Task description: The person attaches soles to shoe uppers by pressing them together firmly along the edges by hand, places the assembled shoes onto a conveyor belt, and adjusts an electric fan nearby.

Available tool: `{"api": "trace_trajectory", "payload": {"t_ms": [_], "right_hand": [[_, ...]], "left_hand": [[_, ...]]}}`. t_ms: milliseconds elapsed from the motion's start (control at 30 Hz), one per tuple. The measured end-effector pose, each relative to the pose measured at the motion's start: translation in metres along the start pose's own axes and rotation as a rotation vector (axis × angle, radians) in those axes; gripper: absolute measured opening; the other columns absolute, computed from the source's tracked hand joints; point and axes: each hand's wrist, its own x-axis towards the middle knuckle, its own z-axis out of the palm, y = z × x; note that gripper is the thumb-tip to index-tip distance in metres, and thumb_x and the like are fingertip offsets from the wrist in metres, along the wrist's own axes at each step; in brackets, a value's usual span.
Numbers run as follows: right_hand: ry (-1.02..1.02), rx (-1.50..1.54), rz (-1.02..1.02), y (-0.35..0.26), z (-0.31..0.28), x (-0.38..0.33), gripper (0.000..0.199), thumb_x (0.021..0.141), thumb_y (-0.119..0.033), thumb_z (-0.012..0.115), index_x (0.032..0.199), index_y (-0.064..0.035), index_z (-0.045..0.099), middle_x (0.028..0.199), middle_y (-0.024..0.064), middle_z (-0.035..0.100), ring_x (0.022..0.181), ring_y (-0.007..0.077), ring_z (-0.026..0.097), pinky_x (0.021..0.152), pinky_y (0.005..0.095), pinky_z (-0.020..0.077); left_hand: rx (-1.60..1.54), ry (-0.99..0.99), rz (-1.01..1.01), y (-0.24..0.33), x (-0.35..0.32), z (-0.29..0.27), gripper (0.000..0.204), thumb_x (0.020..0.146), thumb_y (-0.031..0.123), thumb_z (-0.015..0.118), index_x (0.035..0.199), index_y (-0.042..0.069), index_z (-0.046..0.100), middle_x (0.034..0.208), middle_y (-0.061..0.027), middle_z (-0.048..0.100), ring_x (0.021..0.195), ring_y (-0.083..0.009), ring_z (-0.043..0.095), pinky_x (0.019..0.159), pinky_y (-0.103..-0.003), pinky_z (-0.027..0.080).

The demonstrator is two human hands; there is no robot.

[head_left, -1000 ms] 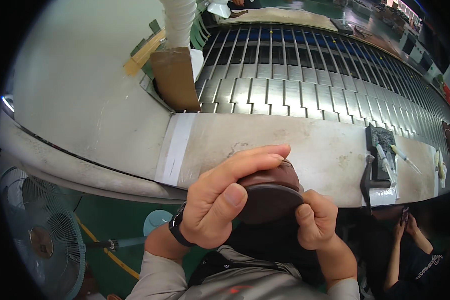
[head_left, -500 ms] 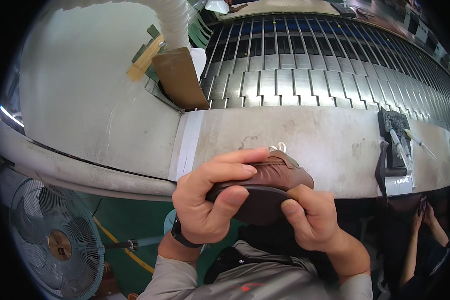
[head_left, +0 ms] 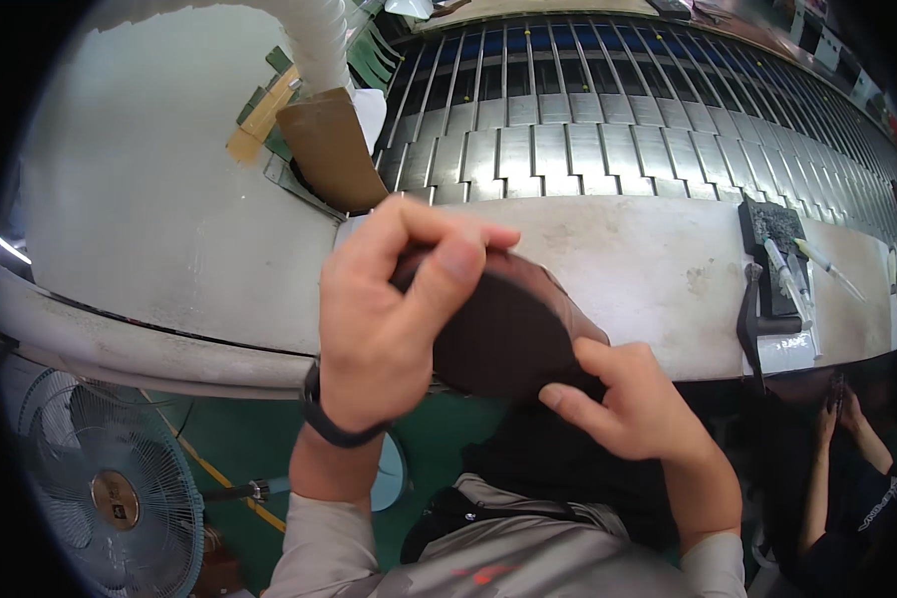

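A brown shoe (head_left: 503, 334) is held up between my two hands, its dark sole tilted toward me. My left hand (head_left: 394, 289) wraps its left end, thumb on the sole and fingers over the brown upper. At the other end, my right hand (head_left: 628, 399) grips the shoe's lower right edge between thumb and bent fingers. Both hands are closed on it, just over the front edge of the pale worktop (head_left: 658, 269). Most of the upper is hidden behind the sole, and the image is a little blurred there.
A hammer (head_left: 752, 319), a black block (head_left: 772, 234) and syringe-like tubes (head_left: 787, 279) lie on the right. Behind runs a metal slat conveyor (head_left: 568, 149). A cardboard piece (head_left: 329, 149) stands by a white hose (head_left: 319, 50). A fan (head_left: 110, 488) is lower left; another person's hands (head_left: 842, 419) lower right.
My left hand has risen and tipped the shoe, so more of its sole faces me and the white laces are out of sight. My right hand keeps hold of the right end, its grip slightly shifted.
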Motion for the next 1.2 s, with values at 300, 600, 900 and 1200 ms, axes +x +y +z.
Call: {"api": "trace_trajectory", "payload": {"t_ms": [300, 600, 900, 1200], "right_hand": [[0.003, 0.716, 0.289, 0.044, -0.029, 0.011, 0.033, 0.114, -0.022, 0.057, 0.122, 0.0062, 0.070, 0.101, 0.0093, 0.078, 0.087, 0.0169, 0.073, 0.080, 0.0331, 0.0595], [0.422, 1.089, 0.299, 0.028, 0.003, 0.027, 0.037, 0.115, -0.030, 0.054, 0.126, 0.0032, 0.067, 0.114, 0.0138, 0.076, 0.097, 0.0221, 0.078, 0.084, 0.0405, 0.0675], [0.257, 0.087, 0.302, -0.013, -0.004, -0.022, 0.027, 0.100, -0.021, 0.076, 0.110, 0.0034, 0.070, 0.102, 0.0199, 0.078, 0.089, 0.0308, 0.079, 0.078, 0.0395, 0.0647], [0.114, -0.580, -0.219, -0.011, 0.001, 0.031, 0.076, 0.068, -0.010, 0.094, 0.135, 0.0044, 0.062, 0.131, 0.0241, 0.068, 0.118, 0.0406, 0.068, 0.099, 0.0487, 0.0580]], "left_hand": [[-0.769, -0.265, -0.065, -0.129, 0.033, 0.034, 0.066, 0.110, 0.031, 0.052, 0.163, -0.005, 0.034, 0.162, -0.0187, 0.049, 0.146, -0.0278, 0.051, 0.127, -0.041, 0.033], [0.290, -0.079, 0.173, -0.152, -0.052, 0.093, 0.069, 0.077, 0.012, 0.089, 0.140, 0.009, 0.062, 0.138, -0.0135, 0.064, 0.130, -0.0388, 0.060, 0.106, -0.044, 0.050], [0.249, -0.097, 0.171, -0.138, -0.016, 0.026, 0.064, 0.075, 0.010, 0.090, 0.135, 0.005, 0.066, 0.131, -0.0143, 0.069, 0.117, -0.0378, 0.067, 0.101, -0.042, 0.055], [0.441, -0.539, 0.311, -0.106, -0.016, -0.009, 0.067, 0.080, 0.011, 0.088, 0.140, 0.002, 0.061, 0.136, -0.0147, 0.066, 0.120, -0.0382, 0.066, 0.100, -0.046, 0.057]]}}
